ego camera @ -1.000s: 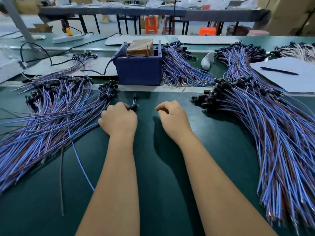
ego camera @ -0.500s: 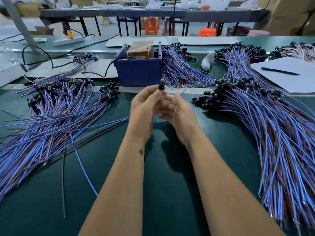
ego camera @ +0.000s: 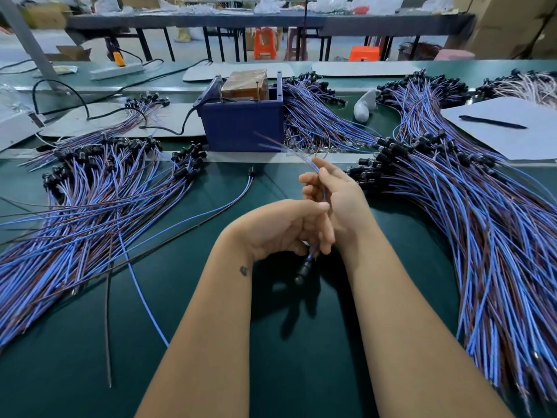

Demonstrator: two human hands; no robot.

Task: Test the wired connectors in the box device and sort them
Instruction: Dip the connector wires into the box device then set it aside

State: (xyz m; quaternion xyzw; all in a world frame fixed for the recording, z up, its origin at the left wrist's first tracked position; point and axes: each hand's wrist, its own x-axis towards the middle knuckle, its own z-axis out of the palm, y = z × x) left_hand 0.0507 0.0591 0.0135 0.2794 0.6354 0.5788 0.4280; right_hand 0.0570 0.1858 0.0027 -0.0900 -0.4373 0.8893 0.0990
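From the head view, both hands meet above the green counter (ego camera: pixel 301 372), sharing one wired connector (ego camera: pixel 304 268); the left hand (ego camera: pixel 280 227) has its fingers curled round the wires just above the black plug, which hangs below the hand, clear of the counter; the right hand (ego camera: pixel 337 200) pinches the same blue and brown wires higher up between thumb and fingers, and the loose wire ends run up and left, blurred, in front of the blue box device (ego camera: pixel 241 128); a brown block sits in the top of that box, and a black cable leaves its left side; a large pile of connectors (ego camera: pixel 90 206) fans out on the left of the counter, plugs toward the box; a second, bigger pile (ego camera: pixel 482 221) lies on the right; one single connector (ego camera: pixel 241 188) lies apart between the left pile and the hands; farther back on the right a white sheet (ego camera: pixel 512 131) carries a black pen (ego camera: pixel 491 122).
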